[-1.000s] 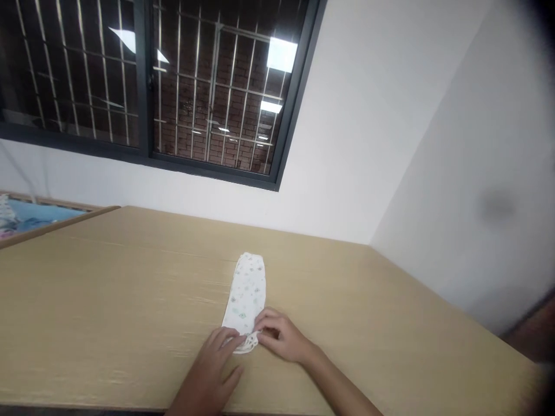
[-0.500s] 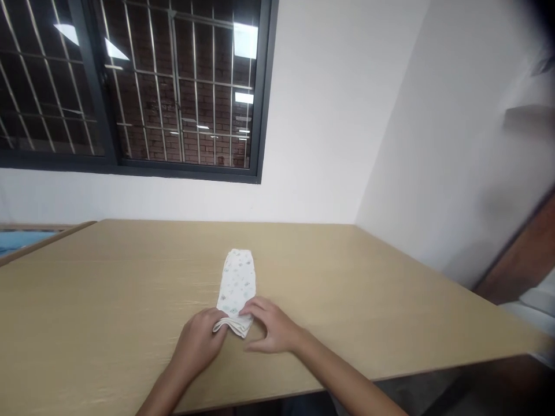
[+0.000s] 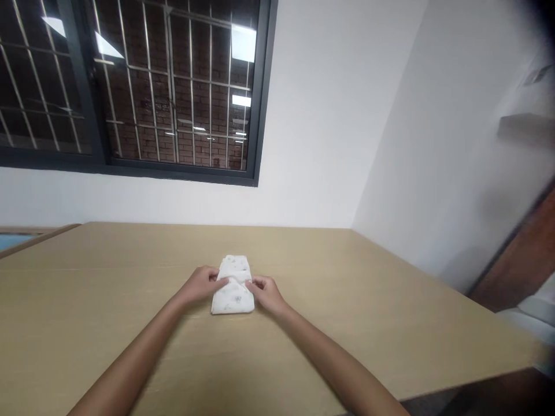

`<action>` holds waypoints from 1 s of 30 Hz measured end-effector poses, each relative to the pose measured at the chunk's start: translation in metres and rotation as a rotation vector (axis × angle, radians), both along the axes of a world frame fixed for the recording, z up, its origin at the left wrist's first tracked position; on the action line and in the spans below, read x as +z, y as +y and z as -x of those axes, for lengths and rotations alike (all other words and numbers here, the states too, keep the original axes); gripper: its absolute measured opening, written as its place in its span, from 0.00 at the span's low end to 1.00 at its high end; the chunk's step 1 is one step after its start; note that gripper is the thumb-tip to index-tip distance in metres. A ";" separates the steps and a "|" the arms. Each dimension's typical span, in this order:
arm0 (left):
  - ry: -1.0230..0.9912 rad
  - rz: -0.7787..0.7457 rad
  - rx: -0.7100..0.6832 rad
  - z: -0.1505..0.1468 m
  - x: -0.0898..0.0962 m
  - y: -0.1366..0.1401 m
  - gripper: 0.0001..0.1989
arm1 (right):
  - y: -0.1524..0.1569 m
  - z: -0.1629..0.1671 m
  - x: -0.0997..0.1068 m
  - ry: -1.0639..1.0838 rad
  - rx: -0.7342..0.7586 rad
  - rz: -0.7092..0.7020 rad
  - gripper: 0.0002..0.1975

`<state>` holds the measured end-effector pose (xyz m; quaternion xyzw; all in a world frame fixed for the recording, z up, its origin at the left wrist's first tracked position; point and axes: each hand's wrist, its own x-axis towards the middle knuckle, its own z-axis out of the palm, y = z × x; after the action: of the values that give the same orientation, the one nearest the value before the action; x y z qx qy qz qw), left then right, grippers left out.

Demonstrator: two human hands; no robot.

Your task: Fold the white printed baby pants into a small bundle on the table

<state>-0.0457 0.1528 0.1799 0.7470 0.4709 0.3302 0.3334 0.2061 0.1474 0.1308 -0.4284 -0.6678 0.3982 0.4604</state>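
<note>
A white cloth [image 3: 234,300] with small printed motifs lies on the table, folded over on itself. Its near part is doubled back, and the loose edge crosses the middle of the piece. My left hand [image 3: 202,285] pinches this edge at the left side, thumb on top and the other fingers partly hidden along the cloth. At the right side my right hand [image 3: 266,292] is closed on the same edge between thumb and fingers. The far end of the cloth stays flat on the table. Whether it is a garment I cannot tell.
The wide tan table [image 3: 347,323] reaches back to a white wall [image 3: 321,115]. A dark-framed window [image 3: 182,86] with metal bars is above it on the left. Something light blue [image 3: 15,240] lies beyond the table's left edge. A wall shelf [image 3: 526,130] juts out at the right.
Both hands have moved away from me, carrying the near end of the cloth up and over onto its middle. The cloth now looks shorter. The view has shifted slightly.
</note>
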 end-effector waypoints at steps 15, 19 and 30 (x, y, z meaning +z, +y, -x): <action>0.088 -0.111 0.372 -0.027 -0.050 0.136 0.14 | 0.144 0.007 -0.023 -0.211 -0.361 -0.069 0.18; 0.186 -0.253 0.454 -0.032 -0.064 0.128 0.15 | 0.140 0.008 -0.026 -0.234 -0.429 -0.134 0.14; 0.400 -0.493 0.207 -0.052 -0.082 0.046 0.14 | 0.064 0.012 -0.024 -0.488 -0.236 -0.291 0.15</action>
<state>0.0060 0.1988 0.0974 0.8033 0.5065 0.3133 0.0083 0.1936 0.2118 0.1071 -0.5157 -0.7541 0.1276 0.3860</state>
